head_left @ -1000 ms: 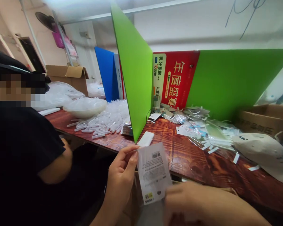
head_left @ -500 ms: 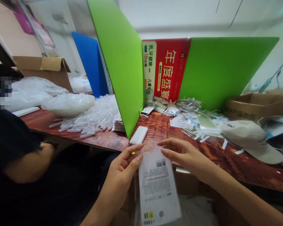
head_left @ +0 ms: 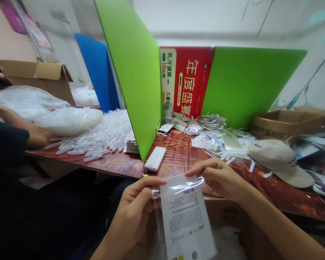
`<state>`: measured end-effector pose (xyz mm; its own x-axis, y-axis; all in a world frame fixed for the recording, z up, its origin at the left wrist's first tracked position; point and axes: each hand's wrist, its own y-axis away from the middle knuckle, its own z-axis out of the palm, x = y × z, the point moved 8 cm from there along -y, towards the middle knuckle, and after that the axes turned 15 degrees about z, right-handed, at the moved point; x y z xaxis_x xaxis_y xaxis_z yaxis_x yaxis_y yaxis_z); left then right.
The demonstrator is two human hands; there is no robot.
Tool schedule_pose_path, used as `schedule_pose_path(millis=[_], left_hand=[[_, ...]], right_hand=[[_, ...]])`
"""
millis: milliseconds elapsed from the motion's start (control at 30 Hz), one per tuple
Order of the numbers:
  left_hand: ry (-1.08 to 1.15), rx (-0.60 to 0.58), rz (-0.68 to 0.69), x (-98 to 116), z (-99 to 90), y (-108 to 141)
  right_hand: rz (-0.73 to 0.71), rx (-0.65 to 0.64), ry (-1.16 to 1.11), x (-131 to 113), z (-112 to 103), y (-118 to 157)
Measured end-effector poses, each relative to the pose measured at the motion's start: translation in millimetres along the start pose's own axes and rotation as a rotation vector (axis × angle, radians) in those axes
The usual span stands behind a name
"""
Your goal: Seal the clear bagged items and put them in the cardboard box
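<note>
A clear plastic bag (head_left: pixel 160 216) with a white printed card (head_left: pixel 188 220) inside hangs between my hands, tilted, above the front of the table. My left hand (head_left: pixel 135 207) pinches the bag's upper left corner between thumb and fingers. At the upper right corner, my right hand (head_left: pixel 219 177) grips the same bag with bent fingers. A shiny strip of film crosses the card near its top edge. The lower end of the bag runs out of view. Just beyond my left hand lies a white power bank (head_left: pixel 155 159) with a cable.
Green dividers (head_left: pixel 257 83) stand on the wooden table (head_left: pixel 176 148). Packaged cards (head_left: pixel 213 135), a beige cap (head_left: pixel 278 160) and a cardboard box (head_left: pixel 289 122) lie right. Left are white plastic tubes (head_left: pixel 97 133), a bowl (head_left: pixel 73 124) and a co-worker's arm (head_left: pixel 18 122). Below is an open box (head_left: pixel 224 213).
The bag and my hands have come slightly lower, and a film strip now crosses the card's top. The co-worker's arm has risen to the bags at left. The view has shifted a little.
</note>
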<state>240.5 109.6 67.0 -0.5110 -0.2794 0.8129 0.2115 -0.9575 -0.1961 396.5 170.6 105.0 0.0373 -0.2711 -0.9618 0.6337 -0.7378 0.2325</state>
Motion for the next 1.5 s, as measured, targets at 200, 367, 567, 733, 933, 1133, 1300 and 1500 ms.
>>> schedule_pose_path(millis=[200, 367, 567, 733, 933, 1133, 1300, 1500], left_hand=[[-0.168, 0.014, 0.084, 3, -6.7, 3], [-0.232, -0.026, 0.094, 2, -12.3, 3], [-0.216, -0.034, 0.093, 0, -15.7, 6], [-0.087, 0.025, 0.091, -1, -13.1, 3], [0.026, -0.119, -0.111, -22, -0.1, 7], [-0.088, -0.334, -0.093, -26, 9.1, 15], [-0.360, -0.464, -0.085, -30, 15.0, 22], [-0.625, -0.647, -0.155, -48, 19.3, 34]], right_hand=[[0.003, 0.006, 0.048, 1, -1, 2], [0.007, -0.070, 0.096, 4, 3, 6], [0.043, -0.004, 0.103, 9, 2, 7], [0.000, -0.037, 0.116, 6, 5, 9], [-0.161, -0.011, 0.008, -8, -3, 12], [-0.303, 0.099, 0.363, -14, -1, 17], [-0.403, 0.295, 0.757, -16, 6, 21], [-0.239, 0.083, 0.783, -2, 28, 11]])
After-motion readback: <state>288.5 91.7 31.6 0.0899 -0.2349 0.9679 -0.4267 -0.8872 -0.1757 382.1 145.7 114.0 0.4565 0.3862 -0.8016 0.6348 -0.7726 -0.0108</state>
